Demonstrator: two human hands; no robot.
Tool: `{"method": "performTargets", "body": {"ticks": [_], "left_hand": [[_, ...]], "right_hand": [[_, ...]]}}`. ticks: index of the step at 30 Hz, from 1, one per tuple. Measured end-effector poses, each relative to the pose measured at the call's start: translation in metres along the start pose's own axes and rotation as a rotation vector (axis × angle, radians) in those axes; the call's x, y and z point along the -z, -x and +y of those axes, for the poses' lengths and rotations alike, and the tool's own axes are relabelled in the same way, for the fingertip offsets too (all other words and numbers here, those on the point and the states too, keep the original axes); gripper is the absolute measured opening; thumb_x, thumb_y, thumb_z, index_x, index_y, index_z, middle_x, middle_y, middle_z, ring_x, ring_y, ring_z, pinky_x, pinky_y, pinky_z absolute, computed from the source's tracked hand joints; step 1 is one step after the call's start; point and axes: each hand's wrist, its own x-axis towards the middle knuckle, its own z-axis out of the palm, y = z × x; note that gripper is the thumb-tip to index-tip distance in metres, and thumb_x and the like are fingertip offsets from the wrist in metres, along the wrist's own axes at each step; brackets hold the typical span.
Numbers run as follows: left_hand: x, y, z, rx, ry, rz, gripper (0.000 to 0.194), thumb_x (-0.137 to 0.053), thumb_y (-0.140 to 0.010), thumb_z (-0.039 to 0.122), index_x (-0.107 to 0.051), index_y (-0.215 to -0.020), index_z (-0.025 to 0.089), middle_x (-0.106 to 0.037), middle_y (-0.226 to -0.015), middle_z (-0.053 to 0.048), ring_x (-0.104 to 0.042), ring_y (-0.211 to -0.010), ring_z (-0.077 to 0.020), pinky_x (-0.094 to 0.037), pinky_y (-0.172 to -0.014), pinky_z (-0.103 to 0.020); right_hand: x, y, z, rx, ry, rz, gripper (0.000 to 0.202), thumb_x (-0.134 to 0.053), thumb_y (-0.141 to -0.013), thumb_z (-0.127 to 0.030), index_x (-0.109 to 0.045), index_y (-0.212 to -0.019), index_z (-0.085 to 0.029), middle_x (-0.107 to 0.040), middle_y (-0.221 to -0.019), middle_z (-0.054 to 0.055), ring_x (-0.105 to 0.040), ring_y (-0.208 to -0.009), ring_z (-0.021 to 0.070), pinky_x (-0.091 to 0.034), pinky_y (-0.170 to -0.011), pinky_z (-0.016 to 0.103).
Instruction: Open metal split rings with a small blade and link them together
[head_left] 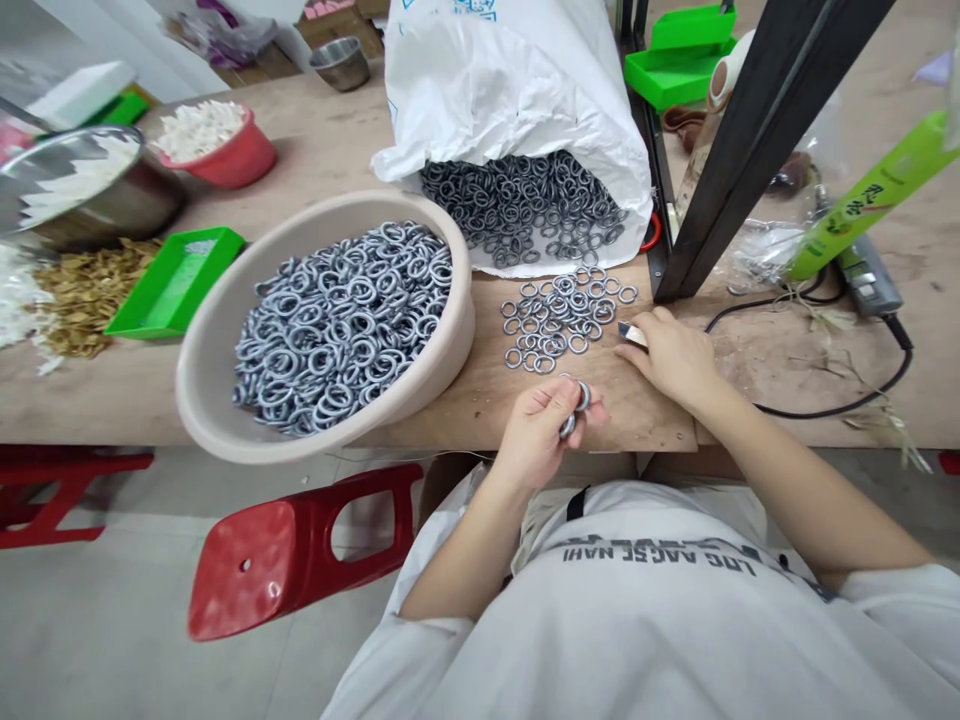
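Grey rings (583, 397) are pinched between the thumb and fingers of my left hand (538, 425), close to the table's front edge. My right hand (675, 352) is closed around a small black-and-white tool (632, 335), its kind unclear, most of it hidden by the fingers. Just beyond both hands, a loose pile of grey rings (559, 315) lies on the wooden table. A white sack (517, 90) lies open behind the pile, with many darker rings (525, 200) at its mouth. To the left stands a pale basin (461, 300) heaped with grey rings (345, 320).
A dark metal post (750, 170) rises right of the sack. Near it are a black cable (817, 412) and a bright green packet (870, 200). Leftward are a green tray (150, 310), a red bowl (240, 160) and a steel bowl (150, 190). A red stool (247, 570) stands below the table.
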Motion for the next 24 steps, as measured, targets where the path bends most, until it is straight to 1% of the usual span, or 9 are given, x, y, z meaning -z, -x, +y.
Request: {"method": "performTargets", "body": {"ticks": [2,4,7,10,13,15,20,22,24], "left_hand": [[0.007,-0.006,0.001,-0.009,-0.010,0.048,0.036,-0.070,-0.084,0.047,-0.068,-0.097,0.014,-0.067,-0.072,-0.003,-0.045,-0.044,-0.0042,-0.024,-0.043,-0.019],[0.010,-0.012,-0.001,0.002,0.011,0.088,0.039,-0.070,-0.084,0.045,-0.067,-0.109,0.016,-0.067,-0.076,-0.002,-0.046,-0.045,-0.0038,-0.021,-0.041,-0.017],[0.008,-0.017,-0.009,0.047,0.057,0.098,0.040,-0.067,-0.084,0.052,-0.066,-0.098,0.014,-0.063,-0.077,-0.002,-0.047,-0.047,-0.0039,-0.021,-0.040,-0.017],[0.002,-0.016,-0.013,0.192,0.077,-0.013,0.053,-0.060,-0.083,0.066,-0.062,-0.084,0.013,-0.059,-0.070,-0.002,-0.043,-0.044,-0.0037,-0.020,-0.038,-0.017],[-0.004,-0.011,-0.010,0.375,0.154,-0.204,0.055,-0.059,-0.083,0.068,-0.057,-0.080,0.013,-0.051,-0.064,0.001,-0.036,-0.042,-0.0023,-0.019,-0.038,-0.015],[-0.008,-0.009,-0.007,0.403,0.234,-0.261,0.049,-0.065,-0.082,0.061,-0.053,-0.078,0.014,-0.047,-0.063,0.004,-0.032,-0.042,-0.0014,-0.018,-0.038,-0.015],[-0.015,-0.009,-0.014,0.100,0.178,-0.028,0.042,-0.073,-0.080,0.052,-0.051,-0.076,0.016,-0.050,-0.064,0.003,-0.036,-0.047,-0.0029,-0.022,-0.040,-0.014],[-0.016,-0.009,-0.017,0.008,0.113,0.008,0.042,-0.066,-0.084,0.055,-0.051,-0.074,0.016,-0.052,-0.062,0.002,-0.036,-0.047,-0.0037,-0.024,-0.041,-0.015],[-0.015,-0.009,-0.017,-0.021,0.077,0.022,0.044,-0.064,-0.085,0.057,-0.051,-0.073,0.017,-0.052,-0.061,0.002,-0.035,-0.047,-0.0041,-0.024,-0.041,-0.015]], "right_hand": [[-0.001,-0.002,-0.003,-0.009,-0.029,-0.007,0.027,-0.059,-0.092,-0.043,-0.067,-0.098,-0.017,-0.065,-0.106,0.014,-0.058,-0.076,0.0231,-0.035,-0.063,0.034],[0.001,0.002,-0.009,0.005,-0.248,-0.032,0.026,-0.056,-0.094,-0.040,-0.066,-0.089,-0.017,-0.066,-0.094,0.010,-0.057,-0.076,0.0218,-0.038,-0.065,0.033],[0.011,0.014,-0.021,0.079,-0.774,-0.185,0.030,-0.051,-0.097,-0.043,-0.062,-0.085,-0.019,-0.064,-0.080,0.003,-0.058,-0.075,0.0186,-0.042,-0.069,0.030],[0.024,0.025,-0.032,0.179,-1.042,-0.325,0.027,-0.053,-0.097,-0.042,-0.062,-0.086,-0.019,-0.064,-0.081,0.000,-0.060,-0.078,0.0161,-0.044,-0.075,0.028],[0.031,0.028,-0.036,0.275,-0.990,-0.243,0.022,-0.056,-0.096,-0.036,-0.065,-0.084,-0.020,-0.062,-0.083,0.000,-0.058,-0.081,0.0151,-0.043,-0.076,0.028],[0.030,0.029,-0.038,0.299,-0.965,-0.178,0.019,-0.059,-0.095,-0.035,-0.066,-0.084,-0.020,-0.061,-0.083,0.001,-0.058,-0.081,0.0153,-0.043,-0.077,0.028],[0.019,0.035,-0.046,0.109,-1.229,-0.283,0.020,-0.063,-0.092,-0.041,-0.061,-0.097,-0.022,-0.063,-0.079,-0.001,-0.062,-0.066,0.0151,-0.049,-0.067,0.030],[0.018,0.039,-0.048,0.078,-1.209,-0.217,0.023,-0.057,-0.095,-0.044,-0.061,-0.099,-0.022,-0.064,-0.078,-0.001,-0.062,-0.068,0.0156,-0.049,-0.069,0.030],[0.022,0.044,-0.047,0.138,-1.041,-0.128,0.026,-0.051,-0.098,-0.044,-0.062,-0.094,-0.021,-0.063,-0.079,0.001,-0.059,-0.073,0.0160,-0.045,-0.071,0.030]]}}
